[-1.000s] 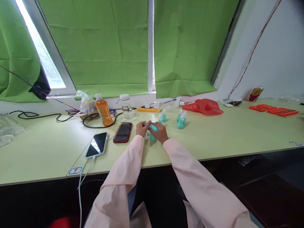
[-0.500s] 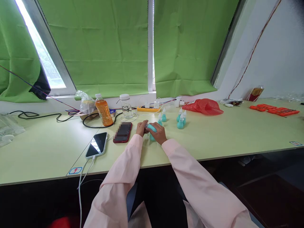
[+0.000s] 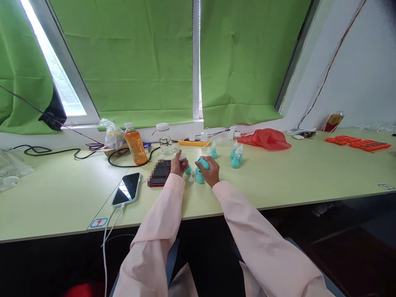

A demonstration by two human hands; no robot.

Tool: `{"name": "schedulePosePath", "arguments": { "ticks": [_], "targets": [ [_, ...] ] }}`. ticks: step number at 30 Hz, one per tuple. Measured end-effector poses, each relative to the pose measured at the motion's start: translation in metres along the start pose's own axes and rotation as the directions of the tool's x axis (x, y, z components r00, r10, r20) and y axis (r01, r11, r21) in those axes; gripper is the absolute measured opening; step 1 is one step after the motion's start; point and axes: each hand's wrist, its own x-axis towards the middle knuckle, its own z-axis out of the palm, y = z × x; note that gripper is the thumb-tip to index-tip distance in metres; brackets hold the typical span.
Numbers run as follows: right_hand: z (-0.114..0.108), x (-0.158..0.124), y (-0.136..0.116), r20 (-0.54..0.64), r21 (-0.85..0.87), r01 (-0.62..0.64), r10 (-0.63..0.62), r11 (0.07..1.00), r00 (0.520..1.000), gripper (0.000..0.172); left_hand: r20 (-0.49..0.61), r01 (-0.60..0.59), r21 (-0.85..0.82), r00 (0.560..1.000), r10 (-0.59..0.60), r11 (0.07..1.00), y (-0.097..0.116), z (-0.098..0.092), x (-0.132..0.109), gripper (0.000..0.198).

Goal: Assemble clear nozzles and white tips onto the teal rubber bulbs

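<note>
My right hand [image 3: 210, 171] is closed around a teal rubber bulb [image 3: 203, 163], lifted slightly over the pale green table [image 3: 278, 177]. My left hand [image 3: 177, 166] is pinched shut on a small white tip [image 3: 182, 156], a short way left of the bulb. Between and below my hands, another teal bulb [image 3: 199, 178], a smaller teal piece [image 3: 187, 170] and a loose white tip [image 3: 191, 178] rest on the table. Several assembled teal bulbs with white tips [image 3: 235, 155] stand just beyond my right hand.
A red phone [image 3: 159, 173] and a white phone on a cable [image 3: 126, 189] lie left of my hands. An orange drink bottle [image 3: 135, 144], a clear jar [image 3: 163, 138], a power strip [image 3: 193, 141] and a red plastic bag [image 3: 266, 138] line the back.
My hands have drawn apart: the left has pulled the white tip off to the left and up, while the right has kept the teal bulb and lifted it slightly.
</note>
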Motion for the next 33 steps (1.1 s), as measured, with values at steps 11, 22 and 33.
{"name": "schedulePosePath", "arguments": {
  "ticks": [11, 22, 33],
  "targets": [
    [0.002, 0.014, 0.044, -0.321, 0.004, -0.395, 0.375, 0.919, 0.869, 0.023, 0.031, -0.275, 0.653, 0.941, 0.338, 0.706, -0.022, 0.005, -0.006, 0.026],
    [0.003, 0.005, 0.071, -0.382, -0.129, -0.533, 0.454, 0.836, 0.805, 0.019, 0.244, -0.352, 0.851, 0.922, 0.301, 0.39, -0.028, 0.005, -0.005, 0.033],
    [-0.002, 0.01, 0.053, -0.382, -0.284, -0.432, 0.312, 0.856, 0.87, 0.027, 0.292, -0.376, 0.864, 0.916, 0.277, 0.335, -0.032, 0.006, -0.004, 0.031]
  ]
}}
